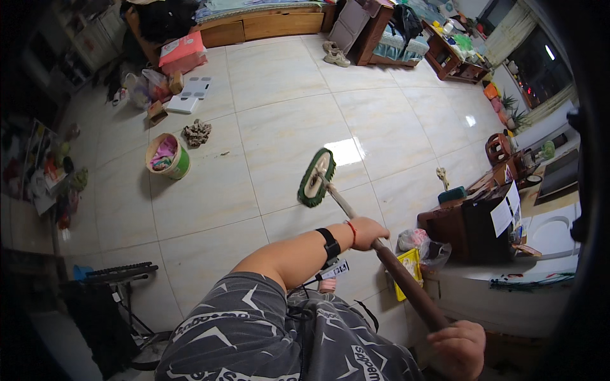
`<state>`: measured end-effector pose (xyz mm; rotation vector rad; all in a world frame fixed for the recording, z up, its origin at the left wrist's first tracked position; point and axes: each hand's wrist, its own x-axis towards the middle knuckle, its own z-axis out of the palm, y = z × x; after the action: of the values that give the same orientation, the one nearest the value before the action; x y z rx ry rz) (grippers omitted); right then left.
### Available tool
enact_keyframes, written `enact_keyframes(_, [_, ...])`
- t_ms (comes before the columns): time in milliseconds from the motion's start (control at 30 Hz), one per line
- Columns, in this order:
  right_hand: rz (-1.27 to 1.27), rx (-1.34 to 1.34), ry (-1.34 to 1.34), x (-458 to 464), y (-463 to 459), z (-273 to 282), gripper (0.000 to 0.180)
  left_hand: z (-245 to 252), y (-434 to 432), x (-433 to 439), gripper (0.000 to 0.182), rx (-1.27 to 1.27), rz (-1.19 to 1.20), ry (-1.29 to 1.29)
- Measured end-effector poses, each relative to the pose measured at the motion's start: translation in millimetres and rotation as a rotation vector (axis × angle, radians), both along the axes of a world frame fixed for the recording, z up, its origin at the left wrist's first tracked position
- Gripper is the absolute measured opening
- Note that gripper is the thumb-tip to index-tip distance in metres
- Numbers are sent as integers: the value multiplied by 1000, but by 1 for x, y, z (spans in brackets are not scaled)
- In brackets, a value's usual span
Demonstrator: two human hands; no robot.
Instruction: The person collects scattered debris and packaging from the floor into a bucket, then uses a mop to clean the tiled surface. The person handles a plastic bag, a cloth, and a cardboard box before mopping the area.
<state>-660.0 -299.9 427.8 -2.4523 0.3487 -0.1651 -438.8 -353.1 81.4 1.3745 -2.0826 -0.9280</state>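
Note:
A mop with an oval head (320,177) edged in green fringe rests on the pale tiled floor, in the middle of the view. Its brown handle (410,282) runs down to the lower right. My left hand (366,233), with a red string at the wrist, is closed around the upper-middle part of the handle. Near the handle's end, at the lower right, my right hand (460,347) grips it, slightly blurred. A round bucket (178,162) holding pink and other cloths stands on the left, with a crumpled patterned rag (197,133) on the floor behind it.
A white scale (196,88), a red-pink package (182,51) and bags lie at the back left. Shoes (336,55) sit by the bed end. A yellow basket (410,272) and plastic bags are right of the handle, beside a cluttered desk. A folded black chair-like frame (124,271) stands lower left.

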Motion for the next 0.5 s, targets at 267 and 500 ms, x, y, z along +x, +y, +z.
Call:
enact_keyframes(267, [258, 1, -2, 105, -20, -65, 14, -39, 43, 127, 23, -131, 422, 0])
enact_keyframes(500, [506, 131, -70, 152, -43, -68, 12, -31, 91, 174, 20, -155, 660, 12])
